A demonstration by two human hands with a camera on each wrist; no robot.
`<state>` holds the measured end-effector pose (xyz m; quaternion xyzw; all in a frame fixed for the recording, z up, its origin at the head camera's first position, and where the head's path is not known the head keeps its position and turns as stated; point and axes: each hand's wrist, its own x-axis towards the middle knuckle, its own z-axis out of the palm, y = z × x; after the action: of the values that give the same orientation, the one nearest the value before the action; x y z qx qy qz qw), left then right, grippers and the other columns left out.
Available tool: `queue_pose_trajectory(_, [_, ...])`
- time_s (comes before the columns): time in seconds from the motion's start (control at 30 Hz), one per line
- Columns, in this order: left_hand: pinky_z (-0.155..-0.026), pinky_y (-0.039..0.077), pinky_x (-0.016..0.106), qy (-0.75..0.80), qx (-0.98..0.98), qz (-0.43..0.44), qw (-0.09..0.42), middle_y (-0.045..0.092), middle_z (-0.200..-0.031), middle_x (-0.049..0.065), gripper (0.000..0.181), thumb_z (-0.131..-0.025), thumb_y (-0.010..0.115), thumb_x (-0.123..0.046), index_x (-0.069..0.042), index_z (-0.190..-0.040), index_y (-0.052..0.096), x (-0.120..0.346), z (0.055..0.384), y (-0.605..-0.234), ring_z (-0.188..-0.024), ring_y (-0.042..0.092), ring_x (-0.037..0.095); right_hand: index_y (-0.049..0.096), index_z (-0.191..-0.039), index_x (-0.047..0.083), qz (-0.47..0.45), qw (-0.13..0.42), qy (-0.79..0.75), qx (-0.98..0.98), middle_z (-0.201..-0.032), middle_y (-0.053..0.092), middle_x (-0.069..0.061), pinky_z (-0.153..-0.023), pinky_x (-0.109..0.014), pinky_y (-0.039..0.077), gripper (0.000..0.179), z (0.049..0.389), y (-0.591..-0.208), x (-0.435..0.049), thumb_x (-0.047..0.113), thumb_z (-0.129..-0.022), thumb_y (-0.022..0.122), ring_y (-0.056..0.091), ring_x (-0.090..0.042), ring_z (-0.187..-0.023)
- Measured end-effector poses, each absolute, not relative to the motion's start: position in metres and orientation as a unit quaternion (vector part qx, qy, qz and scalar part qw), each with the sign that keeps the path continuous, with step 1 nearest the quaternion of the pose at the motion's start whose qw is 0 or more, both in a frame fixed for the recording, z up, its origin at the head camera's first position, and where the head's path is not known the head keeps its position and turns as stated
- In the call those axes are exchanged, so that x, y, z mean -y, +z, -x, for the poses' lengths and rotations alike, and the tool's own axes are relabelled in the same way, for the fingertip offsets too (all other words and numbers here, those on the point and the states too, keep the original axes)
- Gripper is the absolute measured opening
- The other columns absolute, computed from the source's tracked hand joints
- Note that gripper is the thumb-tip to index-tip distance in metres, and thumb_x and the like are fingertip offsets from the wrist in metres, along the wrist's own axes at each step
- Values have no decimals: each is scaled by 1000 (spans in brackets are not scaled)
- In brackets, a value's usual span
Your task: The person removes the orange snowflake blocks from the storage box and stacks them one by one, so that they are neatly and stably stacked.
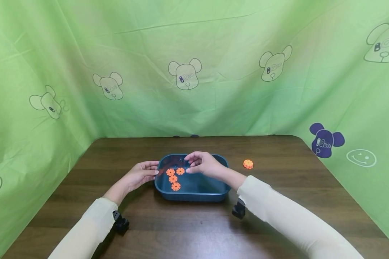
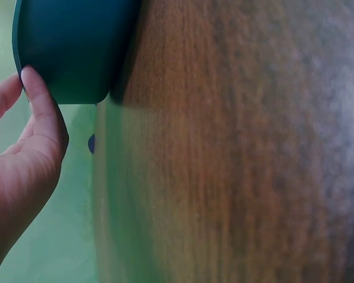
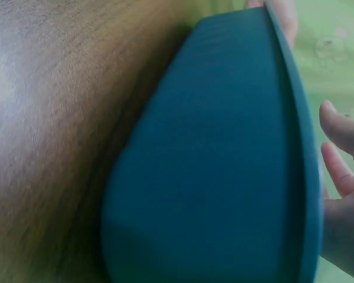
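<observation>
A dark blue plastic basin [image 1: 194, 196] stands on the table. Inside, toward its left end, lie several orange flower-shaped discs [image 1: 176, 186] with notched edges. My left hand [image 1: 142, 174] pinches the basin's left rim between thumb and fingers; the left wrist view shows the thumb [image 2: 38, 94] against the outer wall. Over the middle of the basin hovers my right hand [image 1: 205, 164], its thumb tip close to the disc [image 1: 180, 171] farthest right. In the right wrist view the thumb and fingers of that hand [image 3: 345, 203] are spread apart, holding nothing visible.
More orange discs [image 1: 247, 164], seemingly piled together, lie on the wooden table [image 1: 188, 230] to the right of the basin. Green cloth [image 1: 220, 108] with printed bear heads hangs behind and along both sides. Each wrist carries a small black camera [image 1: 238, 209].
</observation>
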<state>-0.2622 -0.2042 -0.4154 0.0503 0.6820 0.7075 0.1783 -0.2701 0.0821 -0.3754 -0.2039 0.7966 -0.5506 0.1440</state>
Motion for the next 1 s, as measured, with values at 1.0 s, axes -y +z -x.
queue_pose_trajectory(1.0, [-79, 54, 25, 704, -685, -52, 179, 59, -108, 10, 53, -94, 58, 1, 11, -142, 36, 205, 264, -415, -90, 63, 13, 63, -113, -3, 251, 244, -476, -807, -103, 61, -11, -84, -30, 52, 32, 273, -409, -46, -3, -83, 74, 57, -19, -90])
